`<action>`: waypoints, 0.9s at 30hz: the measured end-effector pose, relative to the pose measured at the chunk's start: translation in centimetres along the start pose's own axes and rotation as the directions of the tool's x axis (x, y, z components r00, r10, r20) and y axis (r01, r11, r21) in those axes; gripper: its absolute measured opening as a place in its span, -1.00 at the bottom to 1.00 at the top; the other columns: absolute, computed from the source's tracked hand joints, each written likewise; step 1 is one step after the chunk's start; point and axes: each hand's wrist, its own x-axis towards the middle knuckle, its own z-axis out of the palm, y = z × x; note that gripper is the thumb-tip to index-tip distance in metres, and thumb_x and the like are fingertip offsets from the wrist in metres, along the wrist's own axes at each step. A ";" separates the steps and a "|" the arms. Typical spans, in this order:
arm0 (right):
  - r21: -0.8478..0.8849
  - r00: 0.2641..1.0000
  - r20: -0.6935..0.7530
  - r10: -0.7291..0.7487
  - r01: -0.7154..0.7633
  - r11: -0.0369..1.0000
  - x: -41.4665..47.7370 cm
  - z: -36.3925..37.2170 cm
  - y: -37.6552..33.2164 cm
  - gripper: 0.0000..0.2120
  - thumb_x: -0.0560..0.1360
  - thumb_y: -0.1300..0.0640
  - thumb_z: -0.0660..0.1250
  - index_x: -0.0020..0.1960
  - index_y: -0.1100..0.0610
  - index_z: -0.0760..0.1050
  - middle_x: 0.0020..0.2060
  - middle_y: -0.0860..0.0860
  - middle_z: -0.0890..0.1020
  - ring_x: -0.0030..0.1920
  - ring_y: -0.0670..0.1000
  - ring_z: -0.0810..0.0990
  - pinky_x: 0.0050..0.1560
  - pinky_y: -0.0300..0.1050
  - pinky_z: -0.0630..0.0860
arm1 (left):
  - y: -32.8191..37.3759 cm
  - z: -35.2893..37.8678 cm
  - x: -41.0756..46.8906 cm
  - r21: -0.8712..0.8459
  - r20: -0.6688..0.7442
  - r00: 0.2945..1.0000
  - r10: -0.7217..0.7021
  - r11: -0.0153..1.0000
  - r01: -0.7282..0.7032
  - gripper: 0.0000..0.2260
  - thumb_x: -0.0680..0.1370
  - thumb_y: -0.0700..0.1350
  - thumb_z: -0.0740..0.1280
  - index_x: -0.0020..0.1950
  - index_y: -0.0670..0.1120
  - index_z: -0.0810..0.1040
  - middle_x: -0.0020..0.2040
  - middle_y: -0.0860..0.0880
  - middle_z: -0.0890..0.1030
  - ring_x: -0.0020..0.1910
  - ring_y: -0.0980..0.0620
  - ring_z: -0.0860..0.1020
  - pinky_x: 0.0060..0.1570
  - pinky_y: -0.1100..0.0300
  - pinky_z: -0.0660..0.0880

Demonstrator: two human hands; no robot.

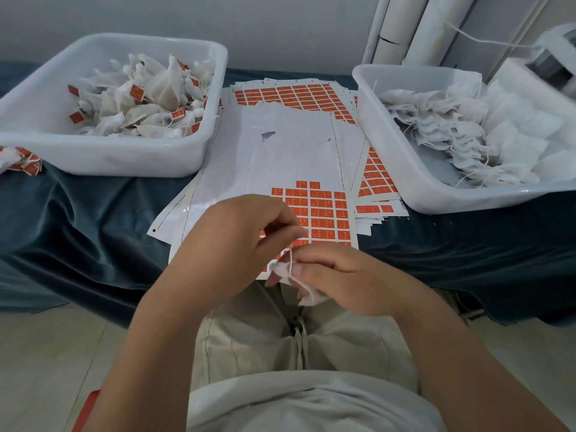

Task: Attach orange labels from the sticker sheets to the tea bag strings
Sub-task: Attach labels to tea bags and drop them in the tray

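Note:
A white tea bag [307,293] sits in my right hand [339,275], whose fingers curl round it near the table's front edge. Its thin string [291,255] runs up to my left hand [246,232], which pinches the string's top end between thumb and fingers. Both hands hover over the nearest sticker sheet [324,213], partly peeled, with rows of orange labels left at its lower right. More sticker sheets [296,95] lie spread behind it in the middle of the table.
A white tub [103,157] at the left holds tea bags with orange labels. A white tub [392,163] at the right holds plain tea bags. A few labelled bags [21,163] lie at the far left on the dark blue cloth [93,219]. White tubes [414,26] stand behind.

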 end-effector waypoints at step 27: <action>0.927 0.994 -0.054 -0.091 0.084 0.364 0.6 -0.5 0.5 -0.62 0.58 -0.10 0.46 0.28 0.11 0.68 -0.38 -0.07 0.59 -0.34 -0.12 0.59 -0.16 -0.20 0.63 | 0.7 1.7 -0.4 -0.314 0.024 0.973 -0.228 0.923 0.223 -0.83 0.60 -0.04 0.48 0.06 0.26 0.75 -0.23 0.19 0.71 -0.25 0.06 0.67 -0.23 0.15 0.58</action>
